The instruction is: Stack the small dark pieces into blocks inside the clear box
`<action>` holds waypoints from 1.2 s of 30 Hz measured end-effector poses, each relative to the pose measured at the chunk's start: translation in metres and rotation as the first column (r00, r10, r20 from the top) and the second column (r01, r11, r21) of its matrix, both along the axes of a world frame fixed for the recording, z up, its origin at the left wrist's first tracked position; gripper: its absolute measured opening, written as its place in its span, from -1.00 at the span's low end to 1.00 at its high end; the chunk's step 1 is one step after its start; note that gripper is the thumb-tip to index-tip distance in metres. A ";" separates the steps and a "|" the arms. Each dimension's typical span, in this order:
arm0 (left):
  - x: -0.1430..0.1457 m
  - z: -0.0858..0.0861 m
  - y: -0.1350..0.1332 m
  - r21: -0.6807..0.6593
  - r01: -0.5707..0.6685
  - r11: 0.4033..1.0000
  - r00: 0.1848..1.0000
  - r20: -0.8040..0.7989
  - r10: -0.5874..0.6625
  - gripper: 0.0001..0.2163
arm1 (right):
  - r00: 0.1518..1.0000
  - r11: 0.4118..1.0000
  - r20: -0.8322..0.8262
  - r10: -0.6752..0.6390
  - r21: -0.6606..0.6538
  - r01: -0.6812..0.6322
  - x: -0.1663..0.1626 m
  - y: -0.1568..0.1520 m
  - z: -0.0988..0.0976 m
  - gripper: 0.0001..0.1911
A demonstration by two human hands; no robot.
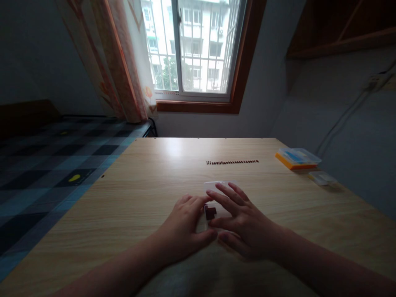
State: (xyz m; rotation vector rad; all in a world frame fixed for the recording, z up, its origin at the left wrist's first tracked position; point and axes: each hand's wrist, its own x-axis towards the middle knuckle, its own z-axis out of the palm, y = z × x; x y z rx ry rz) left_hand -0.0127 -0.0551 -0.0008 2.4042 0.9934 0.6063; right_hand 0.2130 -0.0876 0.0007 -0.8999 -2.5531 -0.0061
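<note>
A small clear plastic box (206, 225) with dark brown pieces (210, 213) in its left part sits on the table in front of me. My left hand (188, 218) holds the box's left side, its thumb along the near edge and its fingers at the far corner. Over the box is my right hand (241, 218), fingers spread; one fingertip is close to the brown pieces, and whether it touches them I cannot tell. Beyond the fingers shows a clear, pale flap (213, 186), seemingly the lid. My right hand hides much of the box's right part.
Farther back on the wood-grain table (148, 185) runs a row of small dark pieces (232, 162). At the right edge lie an orange case with a clear lid (297, 157) and a smaller clear box (322, 178). A checkered bed (86, 161) stands to the left.
</note>
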 end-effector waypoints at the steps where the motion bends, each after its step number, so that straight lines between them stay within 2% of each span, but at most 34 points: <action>1: 0.000 0.000 0.000 0.004 0.001 1.000 1.000 0.004 -0.001 -0.48 | 1.000 1.000 0.011 -0.003 -0.006 0.003 0.000 0.000 -0.001 -0.71; 10: -0.002 -0.005 0.002 0.015 0.000 1.000 1.000 0.007 0.000 -0.42 | 1.000 0.998 0.031 -0.003 -0.058 0.005 -0.002 0.001 -0.005 -0.69; 21: -0.002 -0.003 0.001 0.007 0.009 1.000 1.000 -0.001 -0.009 -0.46 | 0.999 0.999 0.033 -0.005 -0.032 0.006 -0.002 0.001 -0.005 -0.70; 25: -0.001 -0.003 0.002 0.005 0.009 1.000 1.000 0.006 -0.009 -0.50 | 0.999 0.998 -0.018 0.042 0.037 -0.041 -0.002 0.004 -0.005 -0.75; 28: -0.001 -0.002 0.002 -0.010 0.004 1.000 1.000 -0.005 -0.005 -0.54 | 0.983 0.984 -0.135 0.121 0.146 -0.101 0.000 0.003 -0.001 -0.81; 30: -0.002 0.000 0.001 -0.032 -0.005 0.999 1.000 -0.007 0.005 -0.50 | 0.959 0.966 -0.226 0.169 0.233 -0.115 0.005 0.002 0.003 -0.84; 33: -0.003 0.003 0.000 -0.066 -0.026 0.997 1.000 -0.019 0.025 -0.43 | 0.927 0.946 -0.346 0.146 0.323 -0.028 0.020 0.004 0.007 -0.83; 36: -0.004 0.005 0.000 -0.086 -0.031 0.996 0.999 -0.042 0.028 -0.44 | 0.872 0.926 -0.489 -0.010 0.325 0.192 0.040 0.016 0.004 -0.76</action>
